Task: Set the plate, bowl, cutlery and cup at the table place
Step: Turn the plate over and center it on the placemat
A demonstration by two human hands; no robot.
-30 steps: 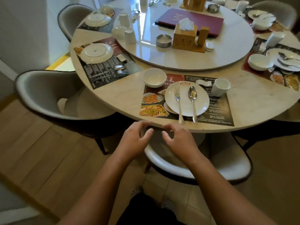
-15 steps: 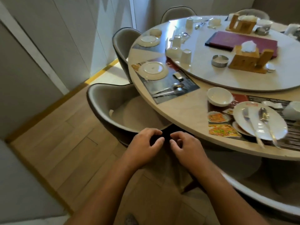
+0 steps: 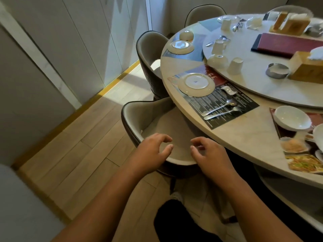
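At lower centre, left hand [image 3: 150, 151] and right hand [image 3: 211, 154], each grip loosely curled and empty, now over chair [image 3: 157, 123] rather than the finished place. Plate [image 3: 195, 84], spoon [image 3: 219, 107], fork [image 3: 222, 114] on bench [image 3: 244, 137] upper right; bowl [image 3: 217, 61] and cup [image 3: 235, 65] probably next.

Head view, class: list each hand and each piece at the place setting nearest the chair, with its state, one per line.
left hand: open, empty, above the chair.
right hand: open, empty.
plate: upright on the placemat, empty.
spoon: flat on the placemat, beside the fork.
fork: flat on the placemat.
cup: upside down on the turntable.
bowl: upside down on the turntable.
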